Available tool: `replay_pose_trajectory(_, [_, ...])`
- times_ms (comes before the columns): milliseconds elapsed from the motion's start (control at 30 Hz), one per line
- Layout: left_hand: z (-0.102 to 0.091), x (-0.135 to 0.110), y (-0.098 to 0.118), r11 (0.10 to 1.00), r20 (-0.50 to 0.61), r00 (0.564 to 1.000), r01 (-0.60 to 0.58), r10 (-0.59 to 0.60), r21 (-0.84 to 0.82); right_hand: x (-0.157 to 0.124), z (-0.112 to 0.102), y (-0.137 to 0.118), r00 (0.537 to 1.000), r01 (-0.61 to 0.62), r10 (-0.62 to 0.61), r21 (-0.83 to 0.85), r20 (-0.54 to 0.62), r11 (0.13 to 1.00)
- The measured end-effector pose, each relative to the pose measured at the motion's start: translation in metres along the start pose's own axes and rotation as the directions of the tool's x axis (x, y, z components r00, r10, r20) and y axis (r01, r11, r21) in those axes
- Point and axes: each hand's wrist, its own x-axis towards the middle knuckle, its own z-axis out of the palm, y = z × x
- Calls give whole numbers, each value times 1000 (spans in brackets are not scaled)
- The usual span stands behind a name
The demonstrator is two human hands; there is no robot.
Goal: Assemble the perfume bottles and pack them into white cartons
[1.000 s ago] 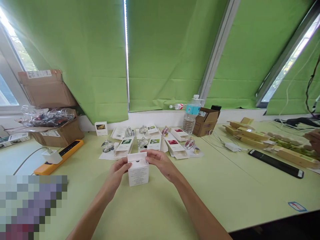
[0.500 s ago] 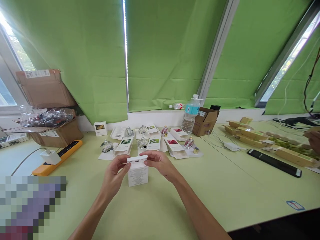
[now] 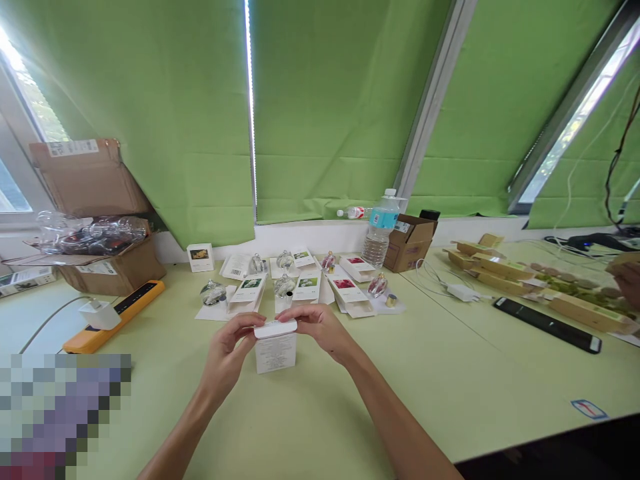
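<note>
A small white box (image 3: 275, 352) with fine print stands upright on the pale green table (image 3: 450, 373) in front of me. My left hand (image 3: 227, 350) pinches the left end of its top flap, fingers curled. My right hand (image 3: 320, 328) grips the flap's right end, pressing it down over the box. The lid lies almost flat on the box top. Behind it lie several open white boxes (image 3: 249, 292) with flower pictures and small round glass bottles (image 3: 214, 292).
A water bottle (image 3: 380, 229) and a small brown carton (image 3: 411, 244) stand at the back. A large cardboard box (image 3: 95, 220) and an orange power strip (image 3: 115, 315) sit left. A black bar (image 3: 549, 325), wooden boxes (image 3: 505, 268) and another person's hand (image 3: 627, 277) are at the right.
The top flap of the white box, raised a second ago, has been folded down nearly flat. Both hands have closed in on the lid's ends.
</note>
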Motion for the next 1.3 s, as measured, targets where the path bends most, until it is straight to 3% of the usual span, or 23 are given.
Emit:
replay_pose_trajectory(200, [-2,-1,3,1000,39,999,-10,10,-4,0,0,-2,1000,0,0,11,7,1000])
replay_pose_trajectory(900, [1,1,2,998,-9,999,43,-43,38,-1,-9,-8,999,11,-10,20,-39,1000])
replay_pose_trajectory(1300, [0,1,2,998,-18,998,59,-59,24,-2,-7,-4,999,-33,34,-40,18,999])
